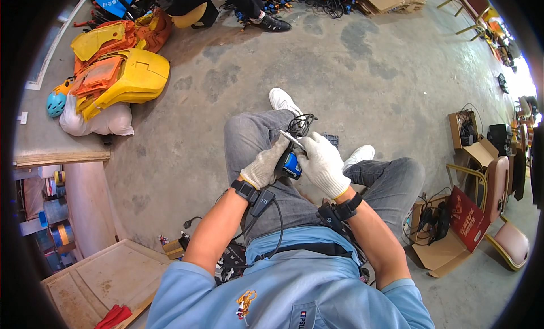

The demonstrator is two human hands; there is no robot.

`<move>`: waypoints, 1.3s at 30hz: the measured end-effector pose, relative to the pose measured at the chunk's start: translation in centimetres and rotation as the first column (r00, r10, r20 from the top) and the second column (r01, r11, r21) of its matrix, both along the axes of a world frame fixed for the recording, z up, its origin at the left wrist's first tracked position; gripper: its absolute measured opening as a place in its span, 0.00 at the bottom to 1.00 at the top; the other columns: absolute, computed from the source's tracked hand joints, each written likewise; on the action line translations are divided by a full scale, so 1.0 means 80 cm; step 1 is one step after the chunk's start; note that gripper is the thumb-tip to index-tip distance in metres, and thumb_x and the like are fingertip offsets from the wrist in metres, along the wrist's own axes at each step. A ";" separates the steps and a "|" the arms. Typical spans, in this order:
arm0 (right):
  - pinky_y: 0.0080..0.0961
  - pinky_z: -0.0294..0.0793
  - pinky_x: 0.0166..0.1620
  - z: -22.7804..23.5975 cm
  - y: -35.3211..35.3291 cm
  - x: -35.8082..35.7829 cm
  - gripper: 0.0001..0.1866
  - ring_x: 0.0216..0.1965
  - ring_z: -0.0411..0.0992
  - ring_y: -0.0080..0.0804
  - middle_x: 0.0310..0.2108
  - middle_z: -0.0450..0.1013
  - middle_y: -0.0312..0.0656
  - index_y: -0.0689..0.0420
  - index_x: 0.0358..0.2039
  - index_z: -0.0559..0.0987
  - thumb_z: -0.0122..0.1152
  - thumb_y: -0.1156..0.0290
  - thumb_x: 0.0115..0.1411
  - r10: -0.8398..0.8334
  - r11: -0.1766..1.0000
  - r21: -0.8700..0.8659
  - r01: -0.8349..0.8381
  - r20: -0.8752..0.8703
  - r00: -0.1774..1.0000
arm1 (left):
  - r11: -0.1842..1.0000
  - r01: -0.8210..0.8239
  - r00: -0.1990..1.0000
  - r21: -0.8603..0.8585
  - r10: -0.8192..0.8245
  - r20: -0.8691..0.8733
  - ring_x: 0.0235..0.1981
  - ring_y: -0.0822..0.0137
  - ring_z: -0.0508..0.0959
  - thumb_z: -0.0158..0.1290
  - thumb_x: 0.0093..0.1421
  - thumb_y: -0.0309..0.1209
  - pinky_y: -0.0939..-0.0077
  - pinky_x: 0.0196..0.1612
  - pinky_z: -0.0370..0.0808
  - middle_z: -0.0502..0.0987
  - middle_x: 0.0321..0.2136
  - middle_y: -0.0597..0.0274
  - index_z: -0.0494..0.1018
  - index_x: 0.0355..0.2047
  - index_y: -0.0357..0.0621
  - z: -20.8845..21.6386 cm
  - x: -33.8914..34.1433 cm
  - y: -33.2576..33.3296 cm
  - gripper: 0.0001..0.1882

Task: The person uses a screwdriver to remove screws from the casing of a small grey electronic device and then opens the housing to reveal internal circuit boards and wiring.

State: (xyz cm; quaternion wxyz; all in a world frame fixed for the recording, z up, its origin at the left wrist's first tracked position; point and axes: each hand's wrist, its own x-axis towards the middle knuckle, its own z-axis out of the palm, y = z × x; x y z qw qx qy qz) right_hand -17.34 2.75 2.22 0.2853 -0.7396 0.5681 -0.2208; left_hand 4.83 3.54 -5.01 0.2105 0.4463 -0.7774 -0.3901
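Between the grey-trousered legs [396,181], a slim silver tool [290,138] is pinched by the closed fingers of the gloved right hand [324,164], while a blue-and-black device [291,166] is gripped by the gloved left hand [266,166] — pale marking on its blue face is too small to be read. Black cable [301,124] is bunched just beyond the fingers. Black units [262,204] are strapped near both wrists. On the blue shirt [283,283], a small label [304,315] is borne. Farther out, pale characters are carried by a red panel [469,220] at right — and by a blue panel [116,0] at upper left.
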 end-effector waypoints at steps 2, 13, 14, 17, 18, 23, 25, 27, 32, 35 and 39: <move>0.47 0.77 0.48 0.001 0.000 0.001 0.11 0.46 0.77 0.53 0.41 0.75 0.49 0.59 0.42 0.82 0.68 0.69 0.62 0.001 1.000 0.001 -0.001 -0.005 1.000 | 0.999 0.001 1.000 0.039 -0.002 0.022 0.57 0.39 0.81 0.75 0.48 0.20 0.58 0.57 0.82 0.80 0.57 0.40 0.54 0.77 0.44 -0.003 0.003 0.001 0.59; 0.47 0.80 0.47 -0.004 -0.001 0.002 0.10 0.46 0.78 0.50 0.41 0.76 0.47 0.56 0.42 0.82 0.68 0.68 0.61 -0.006 1.000 -0.005 0.006 -0.063 0.998 | 0.996 0.052 0.995 0.074 -0.058 0.085 0.46 0.40 0.85 0.72 0.51 0.18 0.55 0.45 0.84 0.83 0.49 0.42 0.38 0.82 0.48 -0.016 0.009 0.000 0.67; 0.47 0.80 0.47 -0.003 -0.001 0.002 0.10 0.46 0.78 0.50 0.41 0.76 0.47 0.56 0.42 0.82 0.68 0.68 0.61 -0.008 1.000 -0.004 0.008 -0.063 0.998 | 0.996 0.049 0.993 0.076 -0.057 0.102 0.45 0.40 0.85 0.72 0.51 0.18 0.55 0.45 0.84 0.83 0.49 0.41 0.36 0.82 0.49 -0.018 0.009 0.000 0.68; 0.47 0.79 0.48 -0.002 -0.001 0.003 0.09 0.46 0.78 0.51 0.40 0.76 0.47 0.56 0.41 0.82 0.68 0.67 0.61 -0.012 1.000 0.012 0.012 -0.056 0.998 | 0.922 0.013 0.997 0.387 -0.040 0.061 0.45 0.39 0.85 0.72 0.50 0.17 0.54 0.44 0.84 0.83 0.48 0.41 0.36 0.82 0.48 -0.011 0.007 -0.005 0.69; 0.48 0.79 0.48 -0.002 -0.001 0.004 0.09 0.46 0.78 0.51 0.40 0.76 0.47 0.56 0.40 0.81 0.68 0.67 0.61 -0.007 1.000 0.015 0.008 -0.056 0.998 | 0.922 0.014 0.997 0.386 -0.041 0.061 0.45 0.39 0.85 0.72 0.50 0.17 0.54 0.44 0.84 0.83 0.48 0.41 0.36 0.82 0.48 -0.016 0.002 -0.003 0.69; 0.48 0.79 0.48 -0.001 -0.002 0.005 0.09 0.46 0.78 0.51 0.40 0.76 0.47 0.55 0.40 0.82 0.68 0.67 0.61 0.001 1.000 0.019 0.000 -0.057 0.998 | 0.976 -0.060 0.994 -0.208 0.038 -0.105 0.31 0.71 0.78 0.42 0.75 0.68 0.75 0.31 0.78 0.79 0.40 0.58 0.71 0.65 0.42 -0.023 -0.001 0.004 0.41; 0.48 0.80 0.48 -0.001 -0.002 0.003 0.09 0.46 0.78 0.51 0.40 0.76 0.48 0.56 0.40 0.82 0.68 0.67 0.62 -0.005 1.000 0.021 0.006 -0.044 0.999 | 0.986 -0.111 0.972 0.128 0.134 -0.191 0.31 0.72 0.78 0.42 0.75 0.67 0.75 0.32 0.78 0.79 0.41 0.60 0.72 0.65 0.43 0.022 -0.015 0.005 0.40; 0.48 0.80 0.48 0.001 -0.003 0.002 0.09 0.45 0.78 0.52 0.40 0.76 0.48 0.56 0.40 0.82 0.67 0.68 0.62 -0.015 0.999 0.030 0.016 -0.007 1.000 | 0.884 -0.133 0.938 0.447 0.258 -0.230 0.31 0.72 0.78 0.43 0.75 0.67 0.75 0.33 0.79 0.79 0.42 0.62 0.73 0.64 0.44 0.060 -0.030 0.004 0.39; 0.48 0.80 0.48 0.005 0.000 -0.003 0.09 0.44 0.79 0.53 0.40 0.76 0.49 0.57 0.40 0.81 0.67 0.67 0.62 -0.031 0.995 0.094 0.031 -0.005 1.000 | 0.672 -0.150 0.789 0.725 0.524 -0.321 0.30 0.74 0.76 0.42 0.73 0.72 0.76 0.31 0.76 0.78 0.38 0.64 0.75 0.62 0.46 0.046 -0.036 -0.004 0.42; 0.48 0.80 0.47 0.003 -0.002 -0.006 0.10 0.44 0.79 0.53 0.40 0.76 0.49 0.57 0.40 0.81 0.67 0.67 0.62 -0.027 0.997 0.071 0.030 -0.052 0.998 | 0.680 -0.213 0.911 0.701 0.398 -0.110 0.31 0.73 0.77 0.41 0.74 0.70 0.75 0.32 0.76 0.78 0.38 0.61 0.75 0.63 0.46 0.057 -0.029 -0.009 0.41; 0.48 0.81 0.46 0.004 -0.005 0.000 0.11 0.44 0.79 0.52 0.40 0.77 0.49 0.57 0.41 0.81 0.67 0.66 0.62 0.004 0.999 0.042 0.000 -0.083 0.997 | 0.515 -0.152 0.853 0.844 0.500 -0.151 0.29 0.72 0.76 0.42 0.76 0.66 0.74 0.30 0.76 0.78 0.35 0.59 0.73 0.64 0.45 -0.006 -0.014 -0.008 0.38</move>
